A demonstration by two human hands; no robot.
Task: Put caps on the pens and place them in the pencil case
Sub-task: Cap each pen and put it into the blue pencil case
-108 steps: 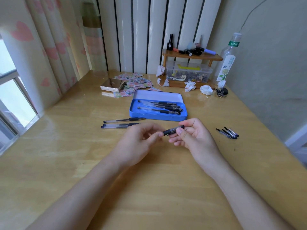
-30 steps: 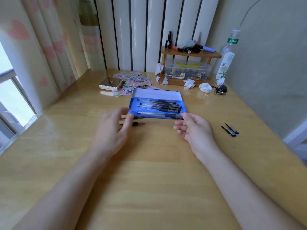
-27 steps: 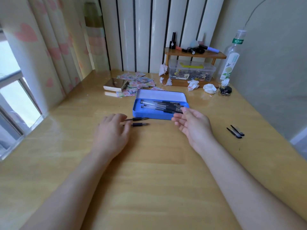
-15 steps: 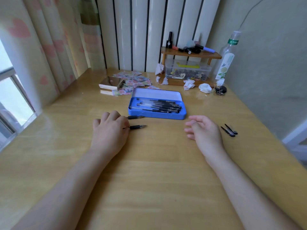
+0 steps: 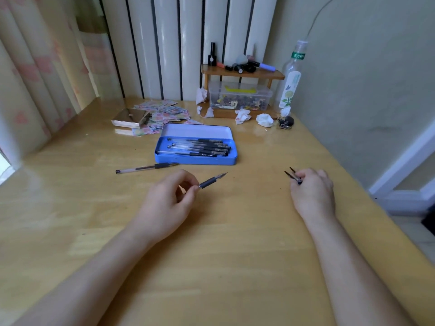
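An open blue pencil case [image 5: 195,159] lies mid-table with several capped pens [image 5: 200,147] inside. My left hand [image 5: 164,203] pinches an uncapped pen [image 5: 211,180] whose tip points right and away, above the table. Another uncapped pen [image 5: 143,168] lies on the wood in front of the case's left end. My right hand [image 5: 312,194] rests on the table at the right, fingers closed over two black pen caps [image 5: 292,175] that stick out toward the left.
Behind the case sit a small box [image 5: 130,118], patterned papers [image 5: 164,111], crumpled tissues [image 5: 264,120], a wooden shelf [image 5: 242,74] over a clear storage box [image 5: 239,100], and a bottle [image 5: 290,85]. The table's right edge [image 5: 367,196] runs close to my right hand.
My left hand has lifted one uncapped pen off the table. My right hand moved right from the case to the two caps and closed on them.
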